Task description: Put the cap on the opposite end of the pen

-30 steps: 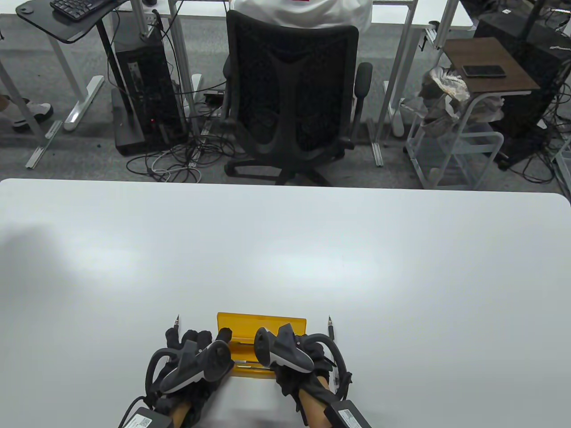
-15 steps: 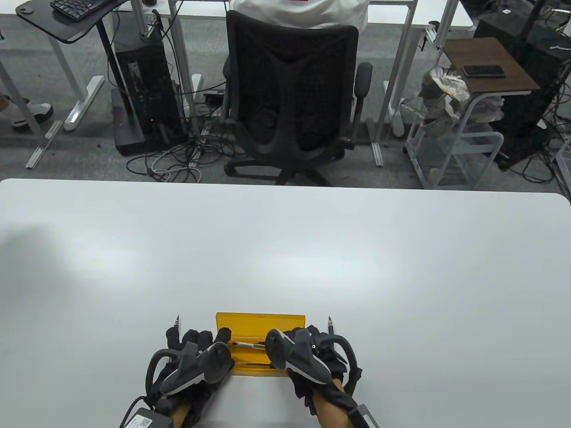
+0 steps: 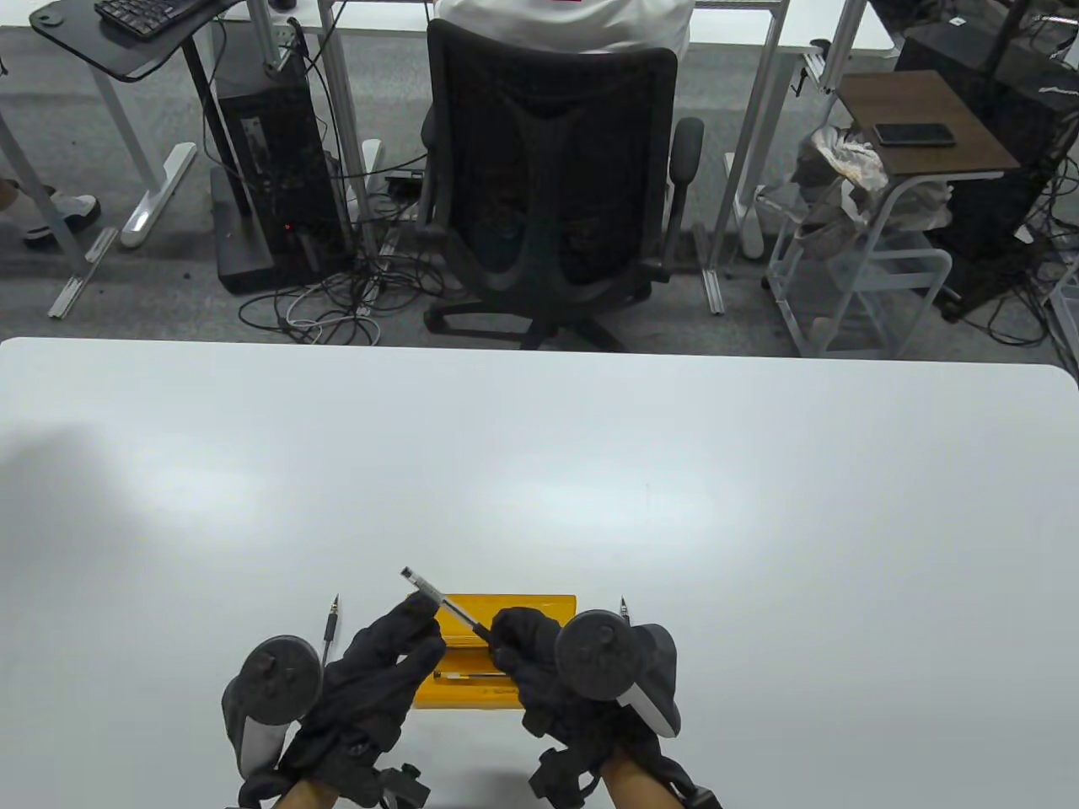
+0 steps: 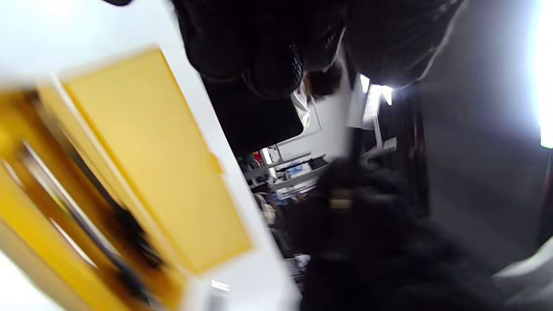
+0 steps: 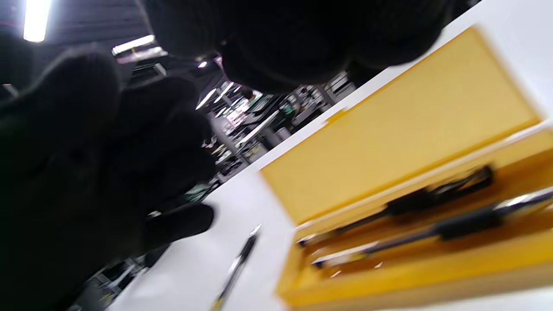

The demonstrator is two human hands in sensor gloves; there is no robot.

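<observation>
Pen [image 3: 440, 601]: was held in the air between both hands above the yellow case, near the tabletop's near edge; half a second earlier no pen was raised and both hands were low at the case.
Change: the hands had turned upward and lifted the pen out; this suggested the pick-up was done and that uncapping or posting the cap was the step in hand.
Left hand [image 3: 383, 666]: fingers were closed around the pen's upper, clear end, which stuck out past them toward the far left.
Right hand [image 3: 527, 645]: fingertips pinched the pen's lower, dark end; whether that end was the cap could not be told.
Wrist views: both were blurred; neither showed the grips.
Pen form: slim, straight, rigid; clear barrel with a dark section.
Yellow case [image 3: 506, 608]: lay beneath the hands, lid open; translucent amber plastic, rectangular, smooth; the right wrist view showed two more slim pens [image 5: 432, 203] lying in its tray.
Loose pens: one thin dark pen [image 3: 330, 624] lay left of the case, another [image 3: 625, 608] right of it.
Tabletop [image 3: 539, 472]: white, smooth, faintly glossy, with rounded far corners.
</observation>
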